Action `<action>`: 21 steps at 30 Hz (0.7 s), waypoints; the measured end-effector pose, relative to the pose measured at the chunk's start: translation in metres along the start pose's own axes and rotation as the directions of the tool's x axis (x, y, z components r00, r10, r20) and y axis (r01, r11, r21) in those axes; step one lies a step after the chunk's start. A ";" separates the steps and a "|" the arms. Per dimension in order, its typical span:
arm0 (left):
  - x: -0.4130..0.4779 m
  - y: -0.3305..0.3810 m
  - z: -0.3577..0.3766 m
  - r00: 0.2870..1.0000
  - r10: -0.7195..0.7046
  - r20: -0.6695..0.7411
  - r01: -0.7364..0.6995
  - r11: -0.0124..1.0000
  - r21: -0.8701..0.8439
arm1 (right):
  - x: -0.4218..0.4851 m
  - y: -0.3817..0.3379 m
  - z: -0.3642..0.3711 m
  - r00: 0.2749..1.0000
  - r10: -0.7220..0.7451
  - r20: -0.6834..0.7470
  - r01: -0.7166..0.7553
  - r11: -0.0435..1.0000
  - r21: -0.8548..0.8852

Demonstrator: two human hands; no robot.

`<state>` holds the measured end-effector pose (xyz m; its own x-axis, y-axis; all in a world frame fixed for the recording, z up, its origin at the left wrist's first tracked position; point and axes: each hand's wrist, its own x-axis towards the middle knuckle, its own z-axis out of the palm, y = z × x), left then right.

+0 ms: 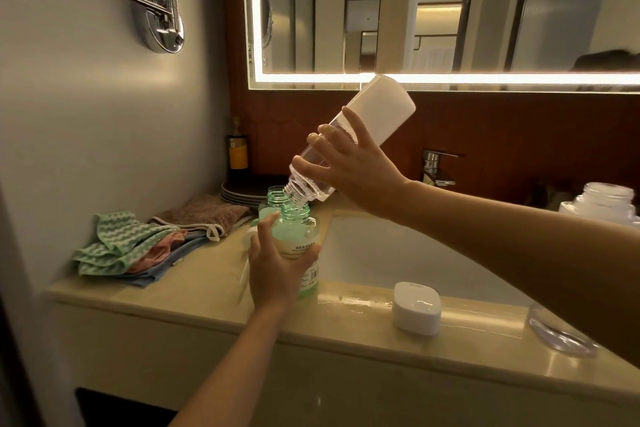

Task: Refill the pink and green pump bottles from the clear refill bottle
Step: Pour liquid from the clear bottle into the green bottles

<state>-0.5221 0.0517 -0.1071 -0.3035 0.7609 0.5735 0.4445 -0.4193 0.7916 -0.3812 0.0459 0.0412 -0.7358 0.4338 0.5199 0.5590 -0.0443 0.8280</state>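
Observation:
A green bottle (300, 230) with its pump off stands on the counter's front left, beside the sink, and my left hand (273, 270) is wrapped round its body. My right hand (356, 170) holds the clear refill bottle (377, 107) tilted neck down, its threaded mouth right over the green bottle's open neck. Clear liquid sits in the lower end of the refill bottle. A second open-necked bottle (275, 194) stands just behind the green one; its colour is hard to tell. A white pump part (250, 236) lies partly hidden behind my left hand.
Folded cloths (138, 246) lie on the counter's left. Dark plates (242, 194) and a dark bottle (237, 149) stand at the back left. The sink basin (398, 253) and tap (436, 166) are to the right. A white cap (415, 308), a clear dish (557, 333) and a white open jar (602, 201) sit around it.

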 end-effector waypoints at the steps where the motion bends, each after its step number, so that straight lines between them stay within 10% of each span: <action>1: 0.000 0.000 0.000 1.000 0.001 0.000 -0.001 1.000 0.000 | 0.000 -0.001 -0.001 0.999 0.025 0.031 -0.026 0.999 0.029; 7: 0.003 -0.004 -0.002 1.000 0.000 0.014 0.001 1.000 -0.016 | -0.016 -0.023 0.010 0.887 0.303 0.349 -0.454 0.718 0.528; 13: 0.016 -0.015 -0.009 1.000 -0.004 0.013 0.003 1.000 0.007 | -0.025 -0.035 0.007 0.661 0.401 0.634 -0.564 -0.291 0.773; 21: 0.039 -0.021 -0.018 0.996 -0.076 0.050 0.076 0.997 -0.001 | -0.032 -0.066 -0.007 0.643 0.296 0.707 -0.482 -0.561 0.673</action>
<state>-0.5584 0.0811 -0.0981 -0.2939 0.8145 0.5002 0.4190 -0.3605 0.8333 -0.3969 0.0287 -0.0292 -0.0377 0.9017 0.4308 0.2988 0.4215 -0.8562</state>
